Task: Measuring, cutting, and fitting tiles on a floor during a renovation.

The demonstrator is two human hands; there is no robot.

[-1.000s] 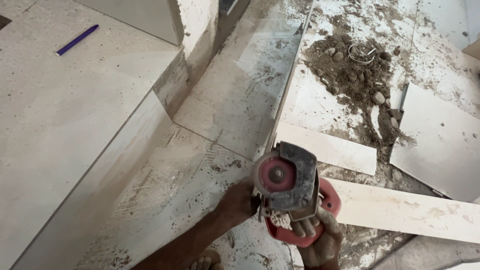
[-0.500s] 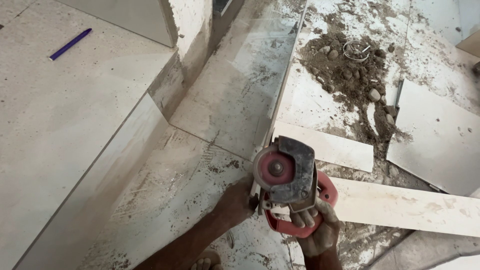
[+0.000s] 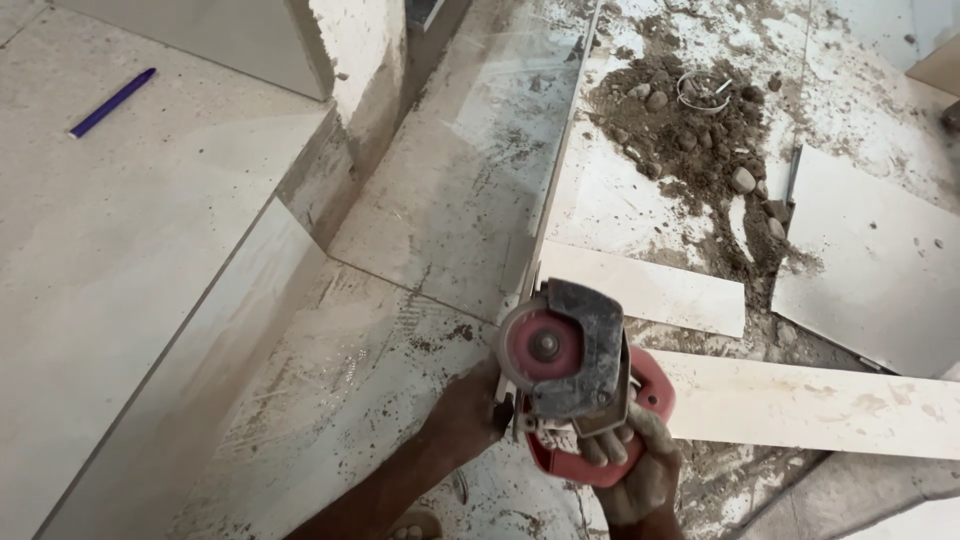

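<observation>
Gripping red tile cutter (image 3: 575, 385) at six o'clock: right hand (image 3: 640, 470) closed round handle, left hand (image 3: 465, 415) bracing body, fingers hidden. Blade sits at near edge of grey tile (image 3: 450, 220). Best fed slowly, disc square to edge, wrists firm.

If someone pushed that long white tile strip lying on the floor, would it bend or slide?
The long white tile strip looks flat, straight and hard-edged, so probably stiff, not bendy. It lies on gritty dirt, so it would likely scrape rather than glide. Being long and thin, it might snap if dropped.

One head-worn view — looking steeply down, close over the tiled floor (image 3: 450, 200) and steps.
</observation>
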